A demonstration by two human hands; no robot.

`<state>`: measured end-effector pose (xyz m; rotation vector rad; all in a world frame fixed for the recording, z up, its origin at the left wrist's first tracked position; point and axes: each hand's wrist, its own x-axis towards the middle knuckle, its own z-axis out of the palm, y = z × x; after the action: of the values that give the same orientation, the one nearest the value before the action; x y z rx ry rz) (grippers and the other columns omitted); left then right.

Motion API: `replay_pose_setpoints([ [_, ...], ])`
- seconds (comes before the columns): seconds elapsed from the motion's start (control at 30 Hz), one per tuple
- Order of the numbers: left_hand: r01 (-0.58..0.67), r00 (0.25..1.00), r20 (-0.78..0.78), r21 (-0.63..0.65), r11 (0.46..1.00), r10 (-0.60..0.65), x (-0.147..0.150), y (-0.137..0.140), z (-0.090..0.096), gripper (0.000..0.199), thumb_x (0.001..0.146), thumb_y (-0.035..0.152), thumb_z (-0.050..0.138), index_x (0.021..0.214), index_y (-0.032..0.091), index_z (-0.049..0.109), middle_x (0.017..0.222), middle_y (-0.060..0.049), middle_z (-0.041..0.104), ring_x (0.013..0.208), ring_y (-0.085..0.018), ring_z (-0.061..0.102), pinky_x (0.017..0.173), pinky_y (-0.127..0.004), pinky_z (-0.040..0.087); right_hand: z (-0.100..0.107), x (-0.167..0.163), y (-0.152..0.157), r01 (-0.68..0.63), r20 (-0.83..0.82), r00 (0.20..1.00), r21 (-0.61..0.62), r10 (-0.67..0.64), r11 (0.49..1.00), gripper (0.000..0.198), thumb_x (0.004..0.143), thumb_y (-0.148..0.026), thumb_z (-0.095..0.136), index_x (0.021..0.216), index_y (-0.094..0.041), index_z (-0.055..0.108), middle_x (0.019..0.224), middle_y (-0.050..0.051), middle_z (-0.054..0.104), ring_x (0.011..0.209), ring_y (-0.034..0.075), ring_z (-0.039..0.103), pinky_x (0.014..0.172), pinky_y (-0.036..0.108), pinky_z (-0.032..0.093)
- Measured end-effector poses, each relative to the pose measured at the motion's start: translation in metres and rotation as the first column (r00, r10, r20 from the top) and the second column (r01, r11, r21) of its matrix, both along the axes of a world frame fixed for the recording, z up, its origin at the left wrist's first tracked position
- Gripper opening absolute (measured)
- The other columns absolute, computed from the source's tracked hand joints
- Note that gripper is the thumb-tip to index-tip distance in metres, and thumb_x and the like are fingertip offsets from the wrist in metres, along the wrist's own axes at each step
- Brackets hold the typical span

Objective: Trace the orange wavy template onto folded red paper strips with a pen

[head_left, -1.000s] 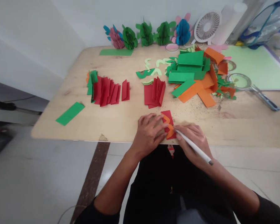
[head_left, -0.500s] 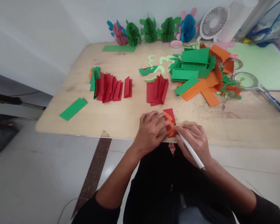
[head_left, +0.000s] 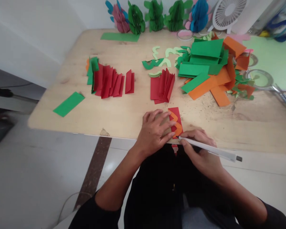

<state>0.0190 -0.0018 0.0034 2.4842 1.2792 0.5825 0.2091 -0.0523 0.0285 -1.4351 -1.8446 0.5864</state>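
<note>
A wavy orange paper shape [head_left: 178, 128] lies on a small red paper piece [head_left: 177, 112] by the table's front edge. My left hand [head_left: 153, 129] rests flat over their left side, fingers spread and fingertips pressing on the orange shape. In my right hand [head_left: 202, 149] is a white pen [head_left: 212, 148], its tip touching near the lower right of the orange shape. The pen slants back to the right over the hand. Behind my hands stands a bunch of folded red papers [head_left: 165, 86]; another red bunch [head_left: 106, 81] is farther left.
Folded green papers [head_left: 200, 60] and orange strips [head_left: 202, 88] are heaped at the back right, beside roundish scissors handles or rings [head_left: 259, 79]. A green strip [head_left: 69, 104] lies at left. Paper honeycomb figures [head_left: 156, 16] and a white fan [head_left: 228, 12] line the wall.
My right hand has drawn the pen down along the orange shape toward its lower end, and the pen now lies flatter. My left hand stays on the papers; the view has shifted slightly.
</note>
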Motion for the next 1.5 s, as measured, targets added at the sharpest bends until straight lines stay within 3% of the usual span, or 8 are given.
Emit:
replay_pose_setpoints([
  [0.5, -0.001, 1.0, -0.008, -0.009, 1.0, 0.001, -0.0005, 0.0005, 0.0015, 0.029, 0.091, 0.041, 0.057, 0.114, 0.027, 0.066, 0.137, -0.005, 0.055, 0.129, -0.031, 0.041, 0.106, -0.05, 0.028, -0.0035, -0.0071, 0.0023, -0.081, 0.059, 0.995, 0.12, 0.074, 0.989, 0.008, 0.086, -0.015, 0.06, 0.083, -0.022, 0.057, 0.068, -0.003, 0.065, 0.062, 0.012, 0.058, 0.071, 0.032, 0.044],
  [1.5, 0.002, 1.0, -0.013, -0.004, 1.0, -0.002, -0.0007, 0.0006, 0.0012, 0.029, 0.091, 0.042, 0.056, 0.114, 0.027, 0.066, 0.137, -0.005, 0.056, 0.129, -0.03, 0.04, 0.106, -0.05, 0.028, -0.0049, -0.0089, 0.0034, -0.076, 0.109, 0.992, 0.156, 0.059, 0.985, 0.009, 0.086, -0.015, 0.058, 0.081, -0.023, 0.057, 0.066, -0.002, 0.065, 0.061, 0.014, 0.057, 0.07, 0.033, 0.043],
])
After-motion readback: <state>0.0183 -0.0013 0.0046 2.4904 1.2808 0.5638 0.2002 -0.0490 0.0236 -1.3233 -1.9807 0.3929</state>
